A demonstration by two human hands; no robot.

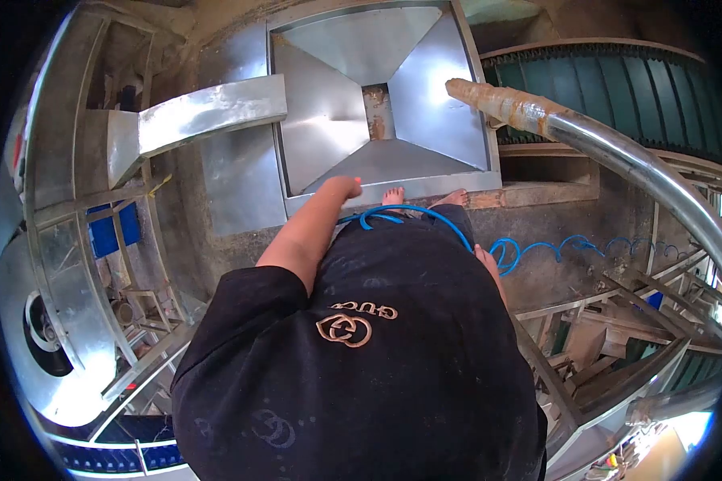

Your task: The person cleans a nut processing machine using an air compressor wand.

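Observation:
I look straight down my own body in a black T-shirt. My left hand [342, 189] reaches forward with curled fingers and rests on the near rim of a square sheet-metal hopper [313, 112]. Only part of my right hand [486, 261] shows beside my hip, right at a coiled blue hose [537, 247]. I cannot tell whether it grips the hose. The hose also loops across in front of my legs, by my bare feet [393, 195].
A curved steel pipe [618, 148] with a rusty end sweeps in from the right above the hopper. A metal chute [200, 116] juts out at the left. Steel frames and sheet-metal parts stand left and right. A dark green ribbed belt [634, 88] lies at the upper right.

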